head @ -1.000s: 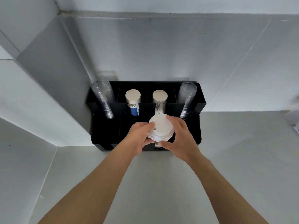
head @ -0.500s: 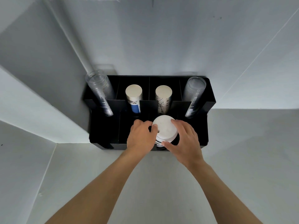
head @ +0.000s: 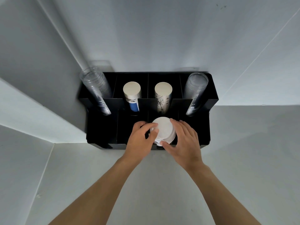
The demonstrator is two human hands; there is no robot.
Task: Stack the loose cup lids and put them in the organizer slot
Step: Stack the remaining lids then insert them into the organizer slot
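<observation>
since a second ago, we are lowering the lid stack (head: 164, 131) into the organizer (head: 194, 127) front slot; left hand (head: 141, 140) and right hand (head: 183, 143) are both gripping it. next: seating it, letting go.

- Front row of our organizer (head: 103, 127): both left slots stand open from above.
- Back row: clear cup stacks (head: 95, 90) and paper cup stacks (head: 131, 93) fill every slot.
- Counter (head: 162, 184) before us: open, our forearms crossing it.
</observation>
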